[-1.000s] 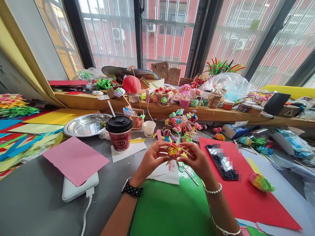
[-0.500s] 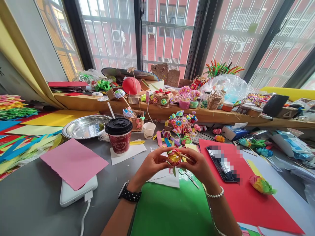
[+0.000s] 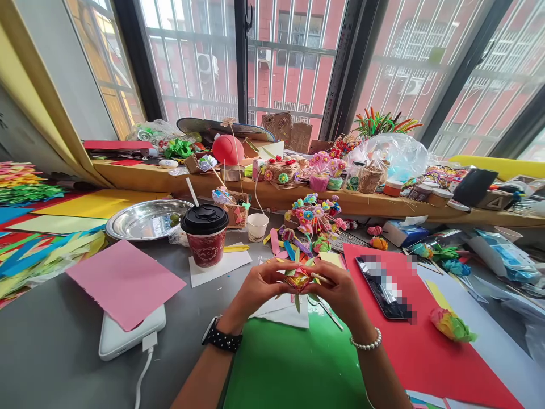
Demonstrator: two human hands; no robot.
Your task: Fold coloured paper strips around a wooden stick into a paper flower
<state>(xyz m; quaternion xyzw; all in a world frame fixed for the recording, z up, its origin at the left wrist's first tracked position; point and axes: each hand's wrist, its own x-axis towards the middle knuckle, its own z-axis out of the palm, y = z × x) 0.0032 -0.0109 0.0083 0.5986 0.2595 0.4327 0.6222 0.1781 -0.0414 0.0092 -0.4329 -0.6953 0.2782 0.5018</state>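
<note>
A folded paper flower (image 3: 297,279), pink and yellow with pale green leaves pointing outward, is held between both hands above the green mat (image 3: 298,363). My left hand (image 3: 259,288) closes on its left side with thumb and fingers. From the right, my right hand (image 3: 337,287) pinches the opposite side, and a pale thin stick (image 3: 322,279) shows between its fingers. White paper (image 3: 289,316) lies beneath the hands. Scissors (image 3: 331,313) rest on the mat under my right hand, partly hidden by it.
Left of my hands are a lidded cup with straw (image 3: 206,241), a pink sheet (image 3: 125,281) over a white power bank (image 3: 131,335) and a metal plate (image 3: 123,230). To the right, a phone (image 3: 383,287) lies on red paper (image 3: 443,346) near another paper flower (image 3: 452,325).
The flower has tilted between my fingers, so its yellow centre looks flatter and the lower leaf hangs further left. Both hands stay around it, shifted only slightly.
</note>
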